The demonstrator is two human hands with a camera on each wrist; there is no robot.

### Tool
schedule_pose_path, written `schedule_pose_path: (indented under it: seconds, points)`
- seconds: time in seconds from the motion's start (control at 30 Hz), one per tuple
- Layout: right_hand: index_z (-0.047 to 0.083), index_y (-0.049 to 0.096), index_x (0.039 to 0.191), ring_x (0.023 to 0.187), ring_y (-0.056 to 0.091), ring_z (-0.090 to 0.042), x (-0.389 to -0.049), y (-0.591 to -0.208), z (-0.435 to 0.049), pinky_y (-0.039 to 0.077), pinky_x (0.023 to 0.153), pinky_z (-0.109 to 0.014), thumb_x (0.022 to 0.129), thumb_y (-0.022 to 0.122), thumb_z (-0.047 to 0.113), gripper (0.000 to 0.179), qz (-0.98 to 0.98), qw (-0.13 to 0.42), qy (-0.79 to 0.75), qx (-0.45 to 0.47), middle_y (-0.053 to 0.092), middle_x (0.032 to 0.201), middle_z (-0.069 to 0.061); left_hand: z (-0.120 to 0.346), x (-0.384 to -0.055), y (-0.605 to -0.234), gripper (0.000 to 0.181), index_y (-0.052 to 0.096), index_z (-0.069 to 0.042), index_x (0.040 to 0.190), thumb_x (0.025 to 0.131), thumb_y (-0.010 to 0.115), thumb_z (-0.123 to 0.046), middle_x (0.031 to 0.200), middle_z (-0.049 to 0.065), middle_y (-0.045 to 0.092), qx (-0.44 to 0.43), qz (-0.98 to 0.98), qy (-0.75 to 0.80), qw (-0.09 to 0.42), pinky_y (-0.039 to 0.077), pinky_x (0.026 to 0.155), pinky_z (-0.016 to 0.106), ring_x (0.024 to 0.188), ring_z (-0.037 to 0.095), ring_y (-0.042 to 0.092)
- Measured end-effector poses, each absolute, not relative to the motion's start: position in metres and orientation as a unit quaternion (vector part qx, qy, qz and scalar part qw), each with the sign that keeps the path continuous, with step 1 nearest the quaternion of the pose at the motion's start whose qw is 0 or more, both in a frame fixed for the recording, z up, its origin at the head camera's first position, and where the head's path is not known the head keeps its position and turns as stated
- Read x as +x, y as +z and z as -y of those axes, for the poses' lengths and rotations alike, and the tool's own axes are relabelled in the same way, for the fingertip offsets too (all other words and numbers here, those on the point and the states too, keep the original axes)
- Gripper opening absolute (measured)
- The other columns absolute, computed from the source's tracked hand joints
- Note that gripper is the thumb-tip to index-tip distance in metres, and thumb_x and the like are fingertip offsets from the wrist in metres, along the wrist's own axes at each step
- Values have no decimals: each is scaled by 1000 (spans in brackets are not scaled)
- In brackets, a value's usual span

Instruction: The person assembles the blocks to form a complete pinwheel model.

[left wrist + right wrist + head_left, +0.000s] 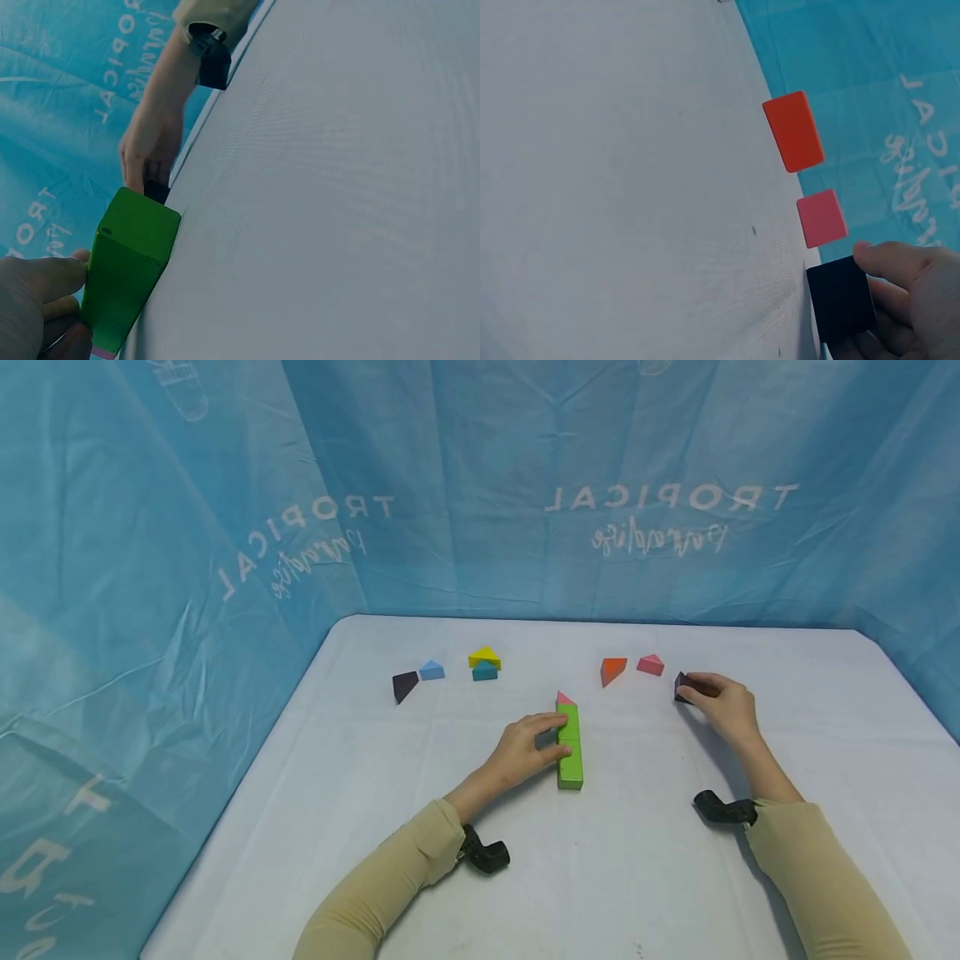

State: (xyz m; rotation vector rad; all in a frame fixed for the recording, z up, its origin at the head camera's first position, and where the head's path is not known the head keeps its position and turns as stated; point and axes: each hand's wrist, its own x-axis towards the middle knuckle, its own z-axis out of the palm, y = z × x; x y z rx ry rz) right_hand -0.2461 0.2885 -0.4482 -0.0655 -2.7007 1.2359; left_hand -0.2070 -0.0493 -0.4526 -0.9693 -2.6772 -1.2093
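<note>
Near the middle of the table, two green blocks point(570, 767) lie end to end in a line, with a pink triangular block point(564, 698) at their far end. My left hand point(525, 747) touches their left side, thumb at the nearer block and fingers at the farther one. The left wrist view shows the green block point(131, 262) close up, fingertips right at its edge. On the right, my right hand point(722, 702) pinches a black block point(841, 300) between thumb and fingers. It is close over the table's far right part.
Right of centre stand an orange triangular block point(612, 670) and a pinkish-red one point(650, 665). At the back left are black point(405, 686), light blue point(432, 671), yellow point(485, 657) and teal point(484, 671) blocks. Blue printed curtains point(480, 527) hang behind the white table point(637, 877).
</note>
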Motion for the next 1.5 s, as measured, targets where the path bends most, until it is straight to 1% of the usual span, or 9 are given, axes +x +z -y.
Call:
schedule_pose_path:
  seconds: [0.17, 0.43, 0.7, 0.8, 0.93, 1.0, 1.27, 1.4, 1.5]
  points:
    - [-3, 55, 129, 117, 47, -44, -247, -448, -288, 42, 91, -55, 95, 57, 29, 47, 912, 72, 403, -15, 50, 128, -30, 49, -207, -453, 51, 58, -5, 129, 85, 72, -26, 133, 5, 55, -310, 866, -393, 21, 36, 104, 27, 124, 18, 48]
    - [-2, 58, 126, 116, 47, -45, -245, -447, -294, 41, 91, -56, 91, 63, 35, 52, 921, 80, 382, -8, 51, 127, -29, 49, -206, -452, 51, 58, -4, 129, 85, 72, -26, 133, 5, 55, -308, 866, -393, 17, 36, 104, 27, 124, 17, 47]
    - [-2, 56, 128, 119, 42, -50, -243, -445, -297, 37, 95, -60, 92, 62, 36, 53, 925, 75, 373, 0, 48, 130, -30, 49, -206, -452, 50, 58, -4, 129, 86, 72, -26, 133, 5, 55, -309, 865, -396, 20, 36, 104, 28, 124, 18, 47]
    - [-2, 57, 127, 119, 44, -49, -242, -446, -297, 38, 95, -59, 91, 64, 37, 54, 922, 82, 378, 1, 49, 129, -30, 49, -207, -452, 51, 58, -4, 129, 85, 72, -26, 133, 5, 54, -310, 865, -394, 19, 36, 104, 27, 124, 18, 47]
    - [-2, 60, 124, 110, 52, -43, -241, -447, -297, 45, 86, -51, 90, 64, 35, 50, 919, 96, 382, 7, 55, 122, -29, 49, -207, -452, 50, 58, -3, 128, 86, 71, -26, 132, 6, 55, -314, 864, -394, 24, 36, 103, 27, 124, 18, 48]
    - [0, 60, 124, 107, 55, -40, -240, -445, -297, 45, 84, -47, 90, 64, 37, 51, 917, 98, 386, 0, 57, 120, -26, 49, -207, -453, 50, 58, -3, 128, 86, 71, -26, 132, 6, 55, -315, 863, -393, 26, 36, 103, 27, 123, 18, 48]
    - [6, 55, 132, 116, 51, -34, -238, -426, -297, 40, 96, -50, 87, 64, 47, 62, 891, 76, 447, -36, 53, 130, -20, 49, -207, -453, 50, 58, -4, 128, 85, 72, -26, 132, 5, 55, -314, 866, -390, 24, 36, 104, 27, 124, 18, 48]
    - [8, 57, 131, 114, 54, -28, -241, -423, -295, 45, 94, -40, 85, 66, 47, 61, 885, 78, 458, -24, 54, 129, -18, 49, -208, -452, 50, 58, -3, 128, 85, 72, -25, 132, 6, 55, -314, 865, -390, 26, 36, 104, 27, 124, 19, 48]
    - [14, 61, 128, 108, 57, -16, -247, -430, -294, 48, 85, -20, 82, 68, 52, 61, 882, 83, 464, -19, 57, 126, -14, 49, -207, -452, 50, 58, -4, 128, 85, 72, -25, 132, 6, 55, -315, 866, -389, 25, 36, 104, 27, 124, 19, 48]
